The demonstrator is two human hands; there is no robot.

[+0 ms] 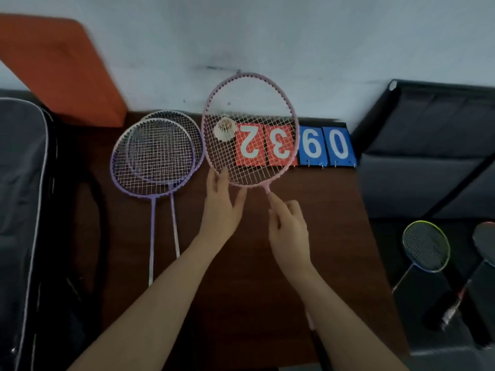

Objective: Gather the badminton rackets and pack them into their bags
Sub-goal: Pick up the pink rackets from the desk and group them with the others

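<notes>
A pink racket [250, 103] is raised over the brown table [241, 263], its head above the scoreboard. My right hand [288, 231] pinches its shaft just below the head. My left hand [223, 207] touches the lower left rim and strings with its fingertips. Two purple rackets [154, 156] lie overlapped on the table to the left, handles toward me. A large dark racket bag [24, 210] lies along the left edge. A shuttlecock [225, 127] shows through the pink racket's strings.
A flip scoreboard [324, 145] with red and blue number cards stands at the table's far edge. An orange chair back [59, 68] is at the upper left. Dark boxes [428, 145] sit to the right, with two more rackets [426, 246] below them.
</notes>
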